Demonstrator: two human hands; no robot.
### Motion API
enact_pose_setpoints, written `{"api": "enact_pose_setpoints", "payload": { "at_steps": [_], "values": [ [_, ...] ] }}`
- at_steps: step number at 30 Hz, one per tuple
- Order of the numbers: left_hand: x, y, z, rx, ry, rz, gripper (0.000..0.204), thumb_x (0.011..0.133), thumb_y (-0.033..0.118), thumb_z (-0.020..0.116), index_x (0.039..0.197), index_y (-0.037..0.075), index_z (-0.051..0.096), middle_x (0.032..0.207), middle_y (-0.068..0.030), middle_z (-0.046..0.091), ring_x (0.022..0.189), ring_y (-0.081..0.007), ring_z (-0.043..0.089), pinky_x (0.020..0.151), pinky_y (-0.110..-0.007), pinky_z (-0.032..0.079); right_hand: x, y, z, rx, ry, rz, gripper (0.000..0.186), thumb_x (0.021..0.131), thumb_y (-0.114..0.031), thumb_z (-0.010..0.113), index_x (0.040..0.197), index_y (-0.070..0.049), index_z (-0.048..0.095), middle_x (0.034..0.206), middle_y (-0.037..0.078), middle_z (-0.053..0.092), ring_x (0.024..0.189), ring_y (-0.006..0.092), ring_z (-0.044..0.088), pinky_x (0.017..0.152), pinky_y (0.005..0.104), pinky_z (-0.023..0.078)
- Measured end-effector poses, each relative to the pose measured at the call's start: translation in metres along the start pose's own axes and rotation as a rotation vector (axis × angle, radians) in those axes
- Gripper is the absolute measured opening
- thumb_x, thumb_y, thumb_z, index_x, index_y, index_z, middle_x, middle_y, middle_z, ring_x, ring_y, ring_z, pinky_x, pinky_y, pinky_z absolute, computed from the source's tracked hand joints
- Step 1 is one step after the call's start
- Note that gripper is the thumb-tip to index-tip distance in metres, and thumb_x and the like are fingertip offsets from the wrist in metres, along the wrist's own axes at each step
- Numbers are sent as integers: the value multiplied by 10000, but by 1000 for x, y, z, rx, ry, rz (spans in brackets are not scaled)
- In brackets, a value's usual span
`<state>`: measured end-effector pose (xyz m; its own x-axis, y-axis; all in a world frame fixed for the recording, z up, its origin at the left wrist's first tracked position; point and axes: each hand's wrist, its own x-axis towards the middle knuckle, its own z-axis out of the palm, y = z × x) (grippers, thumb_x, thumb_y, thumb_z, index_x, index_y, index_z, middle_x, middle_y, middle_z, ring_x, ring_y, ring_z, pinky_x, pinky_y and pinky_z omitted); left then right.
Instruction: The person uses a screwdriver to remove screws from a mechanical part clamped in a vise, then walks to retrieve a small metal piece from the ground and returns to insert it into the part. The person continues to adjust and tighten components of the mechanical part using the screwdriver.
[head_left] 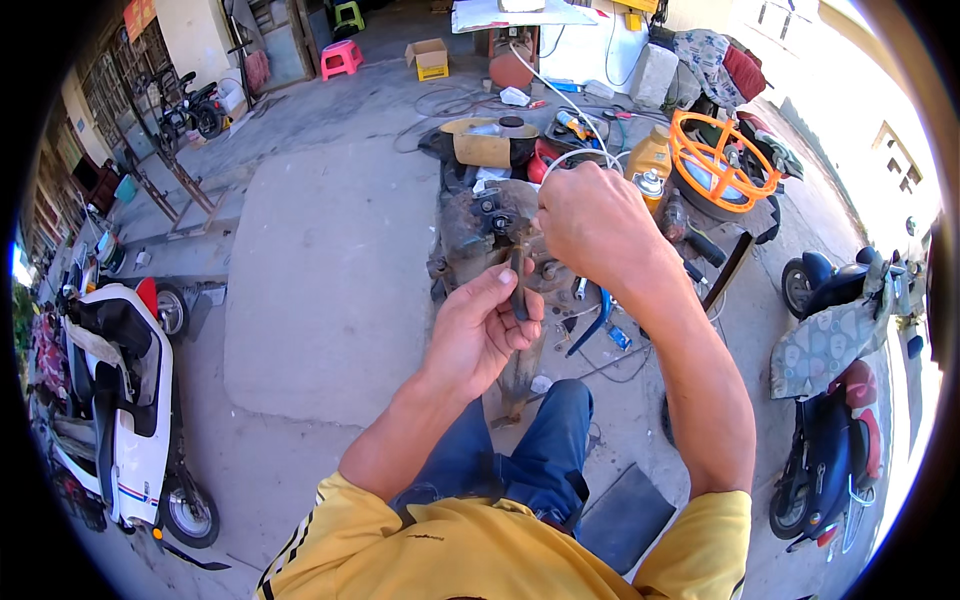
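My left hand (pixel 482 325) pinches a dark, rod-like metal piece (pixel 519 290) between thumb and fingers, held nearly upright. Just above and to its right, my right hand (pixel 595 220) is closed in a fist, its back toward me. Whatever that fist grips is hidden behind the knuckles. Both hands are over a low, dirty work spot strewn with greasy parts. A dark mechanical part (pixel 492 212) lies just beyond the rod. Past the right fist curves a pale hose (pixel 580 152).
A spray can (pixel 649 188), a yellow-brown jug (pixel 652 152) and an orange ring-shaped frame (pixel 722 165) stand beyond my right arm. A blue bent handle (pixel 596 325) lies below it. Scooters flank me: a white scooter (pixel 135 400) on the left, a dark scooter (pixel 825 465) on the right.
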<state>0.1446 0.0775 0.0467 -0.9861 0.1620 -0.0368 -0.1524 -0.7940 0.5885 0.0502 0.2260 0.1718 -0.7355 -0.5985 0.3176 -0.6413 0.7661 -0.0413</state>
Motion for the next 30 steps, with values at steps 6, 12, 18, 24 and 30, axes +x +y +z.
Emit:
{"api": "enact_pose_setpoints", "payload": {
  "at_steps": [6,12,18,24,30],
  "values": [
    [5,9,-14,434,87,121,347,1153,308,588,1353,32,650,938,-113,751,735,-173,711,623,-259,551,-16,16,-35,17,41,23,186,899,-131,736,976,24,807,899,267,769,898,447,773,840,511,620],
    [62,33,-50,1379,315,878,265,1035,200,755,1216,20,684,1151,-66,651,964,-153,625,810,-307,522,-100,54,-23,449,439,303,242,1052,-163,671,1045,78,700,827,261,713,831,420,729,783,491,556],
    [99,32,-57,1420,259,877,149,962,67,796,1072,32,702,1054,-40,535,852,-143,558,797,-314,519,-191,86,106,1476,405,687,276,1137,-184,584,1281,42,517,1275,236,720,1044,264,779,864,377,654],
    [99,38,-50,1409,222,832,165,932,56,805,958,42,644,1078,-29,480,831,-101,490,749,-280,472,-186,91,169,1471,234,860,295,1136,-193,590,1303,36,508,1239,224,742,1025,260,784,868,381,652],
    [107,39,-67,1379,200,821,211,934,83,809,998,47,612,1163,-23,490,877,-97,506,783,-270,461,-148,113,198,1262,65,905,293,1140,-192,566,1304,45,512,1192,224,758,963,257,791,826,380,660]
  ]
}}
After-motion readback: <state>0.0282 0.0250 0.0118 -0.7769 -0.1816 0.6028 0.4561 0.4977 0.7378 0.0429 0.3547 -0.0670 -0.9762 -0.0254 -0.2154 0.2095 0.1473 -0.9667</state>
